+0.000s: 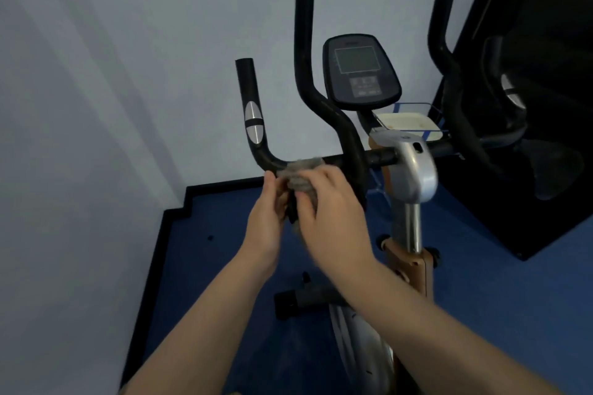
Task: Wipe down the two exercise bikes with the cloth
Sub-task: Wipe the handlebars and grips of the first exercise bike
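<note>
An exercise bike stands in front of me, with black handlebars [253, 112], a console with a grey screen [359, 70] and a silver stem [414, 170]. A grey cloth [298, 173] is bunched against the left bend of the handlebar. My right hand [333, 205] grips the cloth from the right, fingers curled over it. My left hand [266, 215] holds the cloth's left side between thumb and fingers. Part of the cloth is hidden behind my hands.
A pale wall runs along the left and behind the bike. A dark mirror panel [545, 90] on the right reflects the handlebars. Beyond the console sits a white tray in a blue wire basket [407, 122]. The floor is blue with black edging [167, 234].
</note>
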### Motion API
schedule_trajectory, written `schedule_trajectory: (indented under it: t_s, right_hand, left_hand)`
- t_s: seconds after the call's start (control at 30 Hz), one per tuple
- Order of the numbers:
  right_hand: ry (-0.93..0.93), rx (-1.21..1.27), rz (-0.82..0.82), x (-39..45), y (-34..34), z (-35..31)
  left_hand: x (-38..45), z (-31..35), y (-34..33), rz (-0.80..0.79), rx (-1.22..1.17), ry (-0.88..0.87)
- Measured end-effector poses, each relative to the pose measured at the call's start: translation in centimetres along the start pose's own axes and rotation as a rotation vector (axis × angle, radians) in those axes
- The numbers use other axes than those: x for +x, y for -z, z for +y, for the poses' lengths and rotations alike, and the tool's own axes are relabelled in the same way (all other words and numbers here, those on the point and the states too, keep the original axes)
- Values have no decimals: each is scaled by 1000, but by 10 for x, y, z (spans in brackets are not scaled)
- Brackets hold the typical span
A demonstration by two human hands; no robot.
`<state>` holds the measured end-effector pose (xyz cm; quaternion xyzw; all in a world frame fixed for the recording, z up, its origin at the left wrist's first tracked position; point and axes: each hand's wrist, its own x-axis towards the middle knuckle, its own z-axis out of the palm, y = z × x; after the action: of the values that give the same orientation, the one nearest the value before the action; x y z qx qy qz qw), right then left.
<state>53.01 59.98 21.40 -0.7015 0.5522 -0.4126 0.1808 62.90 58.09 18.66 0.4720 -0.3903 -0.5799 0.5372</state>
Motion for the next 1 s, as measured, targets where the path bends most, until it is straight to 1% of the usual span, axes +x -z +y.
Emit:
schedule_trajectory:
  t_s: [0.07, 0.13, 0.23, 0.3, 0.37, 0.43, 0.47, 0.53, 0.57, 0.6, 0.67, 0.7, 0.73, 0.77, 0.83, 0.87, 0.93, 1.0]
  right_hand:
    - [18, 58, -30, -21, 5, 6]
    - [41, 75, -63, -18, 13, 15]
    - [11, 53, -13, 9, 12, 10]
    - [38, -9, -10, 5, 6, 3]
    - [119, -160, -125, -11, 13, 8]
    - [176, -292, -226, -11, 36, 20]
    - [168, -311, -201, -3, 48, 24]
    - [123, -250, -35, 20, 66, 29]
    - [83, -202, 21, 32, 68, 29]
    - [39, -178, 5, 42, 65, 28]
    - [-46, -272, -177, 51, 49, 26]
    - [-50, -320, -238, 46, 42, 28]
    - [-52, -305, -240, 40, 38, 32]
    - [-71, -232, -213, 33, 38, 36]
    - [-100, -116, -163, 21, 42, 45]
    - [-101, -139, -178, 24, 41, 48]
    - [-113, -261, -225, 43, 34, 46]
    - [-130, -399, -188, 57, 24, 37]
  left_hand:
    - [-1, 0, 1, -17, 27, -17]
    - [0, 0, -1, -18, 57, -32]
    - [2, -3, -5, 57, 35, -13]
    - [2, -4, -6, 63, 0, -13]
    - [1, -3, -6, 35, 20, -37]
    - [-1, 0, -6, 22, 84, -65]
    - [-1, 2, -7, 29, 116, -77]
    - [2, 7, -11, 49, 196, -104]
    - [4, 11, -14, 63, 233, -105]
    - [8, 14, -17, 85, 265, -96]
    - [17, 19, -25, 126, 386, -89]
    - [21, 20, -28, 133, 487, -111]
    - [23, 18, -30, 139, 595, -148]
    - [24, 15, -31, 155, 692, -188]
    - [20, 7, -30, 200, 804, -252]
    - [18, 4, -29, 217, 815, -272]
    - [18, 3, -29, 238, 792, -286]
    - [19, 5, -30, 244, 779, -282]
